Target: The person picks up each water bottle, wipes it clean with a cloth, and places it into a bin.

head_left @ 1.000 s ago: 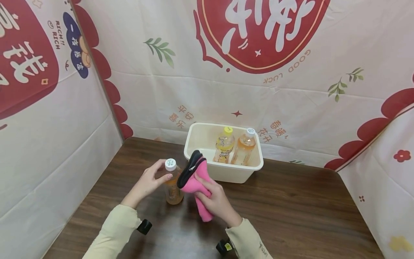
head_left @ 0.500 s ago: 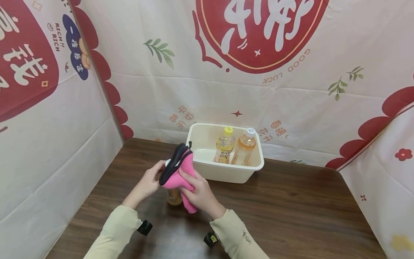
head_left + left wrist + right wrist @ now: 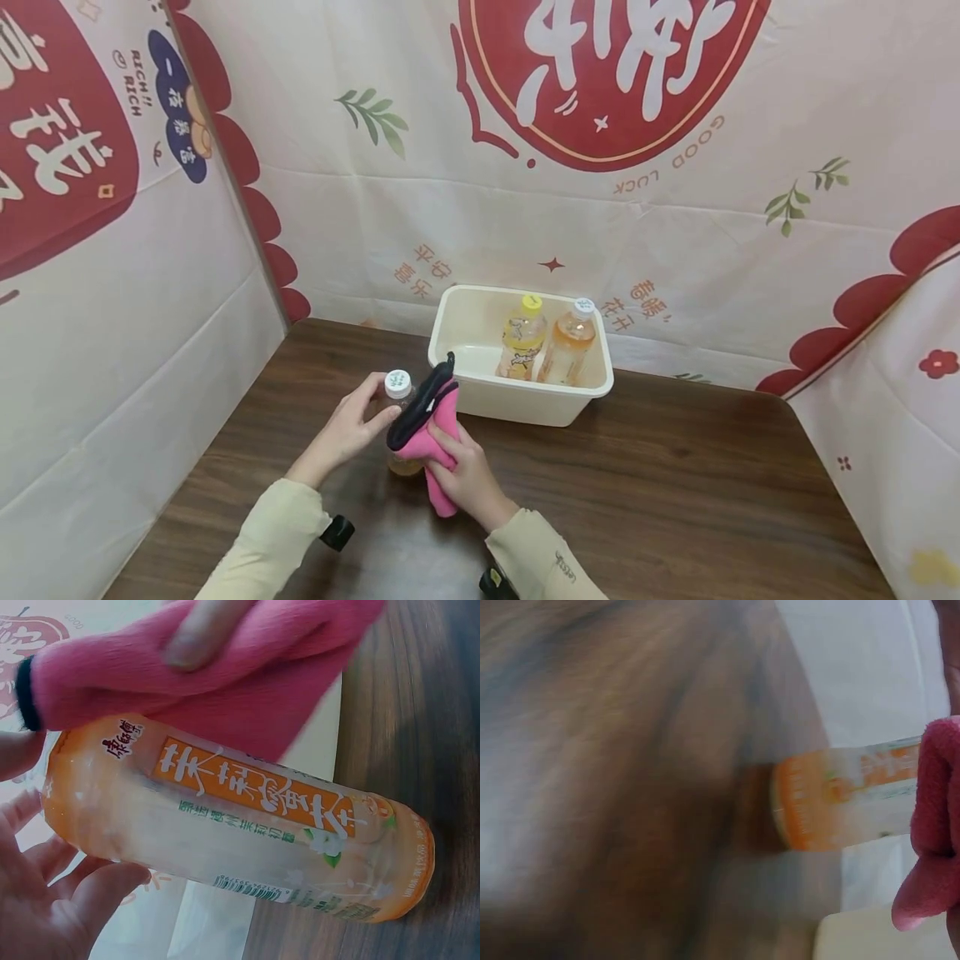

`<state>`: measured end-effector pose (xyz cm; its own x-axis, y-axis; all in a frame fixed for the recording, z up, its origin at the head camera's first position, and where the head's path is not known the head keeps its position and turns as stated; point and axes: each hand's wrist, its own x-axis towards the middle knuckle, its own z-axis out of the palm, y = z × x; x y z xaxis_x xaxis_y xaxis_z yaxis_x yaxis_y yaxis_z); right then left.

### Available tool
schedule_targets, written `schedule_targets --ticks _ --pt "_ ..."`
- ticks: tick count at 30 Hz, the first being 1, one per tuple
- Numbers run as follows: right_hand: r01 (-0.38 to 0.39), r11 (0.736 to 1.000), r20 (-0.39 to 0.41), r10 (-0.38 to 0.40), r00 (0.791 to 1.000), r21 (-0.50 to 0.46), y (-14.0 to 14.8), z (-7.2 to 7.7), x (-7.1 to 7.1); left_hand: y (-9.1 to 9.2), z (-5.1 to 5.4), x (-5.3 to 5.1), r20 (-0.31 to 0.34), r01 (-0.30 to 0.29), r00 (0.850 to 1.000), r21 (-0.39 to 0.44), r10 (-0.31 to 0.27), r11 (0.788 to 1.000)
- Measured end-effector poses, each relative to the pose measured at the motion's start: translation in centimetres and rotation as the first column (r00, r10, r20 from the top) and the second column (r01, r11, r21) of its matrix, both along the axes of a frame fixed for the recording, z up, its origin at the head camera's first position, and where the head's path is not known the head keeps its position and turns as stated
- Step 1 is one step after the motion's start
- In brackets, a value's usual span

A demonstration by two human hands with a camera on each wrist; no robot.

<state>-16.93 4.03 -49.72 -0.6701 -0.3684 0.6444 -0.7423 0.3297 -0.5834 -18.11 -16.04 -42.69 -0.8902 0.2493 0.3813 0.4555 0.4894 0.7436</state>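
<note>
An orange-labelled tea bottle (image 3: pixel 405 467) with a white cap stands upright on the table. My left hand (image 3: pixel 345 432) holds it near the top, thumb and fingers around its shoulder. In the left wrist view the bottle (image 3: pixel 232 825) shows its orange and white label. My right hand (image 3: pixel 472 479) grips a folded pink cloth (image 3: pixel 441 496) with a black edge. The cloth lies against the bottle's right side and hides part of its body. From the right wrist, the pink cloth (image 3: pixel 936 799) covers the upper part of the bottle (image 3: pixel 832 799).
Behind the hands, a cream plastic basin (image 3: pixel 517 404) stands on the dark wood table (image 3: pixel 690 483). Inside its right half are a yellow-capped bottle (image 3: pixel 521 343) and a white-capped bottle (image 3: pixel 567 348). Printed fabric sheets (image 3: pixel 375 217) enclose the back and sides.
My right hand has brought the cloth left onto the bottle, covering its cap midway. Since then the cloth has dropped slightly, uncovering the cap. My left hand stays about where it was.
</note>
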Motion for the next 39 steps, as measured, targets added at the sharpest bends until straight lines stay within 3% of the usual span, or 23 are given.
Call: schedule_targets --ticks 6,10,16,21,25,28,32,35,39 --pt "-0.036 0.978 0.092 0.018 0.996 0.205 1.1 -3.2 0.5 0.2 0.2 0.1 0.033 -0.003 0.999 0.017 0.002 1.0" --pt "-0.052 0.959 0.11 0.022 0.994 0.278 1.6 -4.4 0.4 0.5 0.6 0.4 0.05 -0.007 0.999 0.013 0.006 1.0" --pt "-0.053 0.942 0.099 0.02 0.995 0.332 1.7 -4.4 0.0 0.7 1.7 0.8 0.035 0.009 0.999 0.018 -0.009 1.0" --pt "-0.038 0.943 0.085 0.011 0.996 0.331 1.8 -4.6 0.0 0.3 0.8 0.1 0.055 0.014 0.998 0.023 -0.015 1.0" --pt "-0.011 0.969 0.006 0.009 1.0 0.245 1.7 -4.8 0.3 0.2 0.3 -0.1 0.069 0.034 0.997 0.051 -0.037 0.998" --pt "-0.013 0.992 -0.046 0.019 0.999 0.126 1.3 -4.3 0.4 0.2 0.3 -0.1 0.066 0.034 0.997 0.047 -0.037 0.998" --pt "-0.024 1.0 -0.152 0.023 0.988 -0.008 0.6 -2.8 0.0 0.2 0.3 -0.2 0.064 0.036 0.997 0.051 -0.039 0.998" --pt "-0.032 0.999 -0.218 0.023 0.976 -0.038 0.5 -1.3 -0.2 0.2 0.2 -0.2 0.066 0.04 0.997 0.051 -0.043 0.998" --pt "-0.042 0.999 -0.193 0.042 0.98 0.005 0.6 1.3 -0.5 0.1 0.1 -0.1 0.047 0.042 0.998 0.041 -0.044 0.998"
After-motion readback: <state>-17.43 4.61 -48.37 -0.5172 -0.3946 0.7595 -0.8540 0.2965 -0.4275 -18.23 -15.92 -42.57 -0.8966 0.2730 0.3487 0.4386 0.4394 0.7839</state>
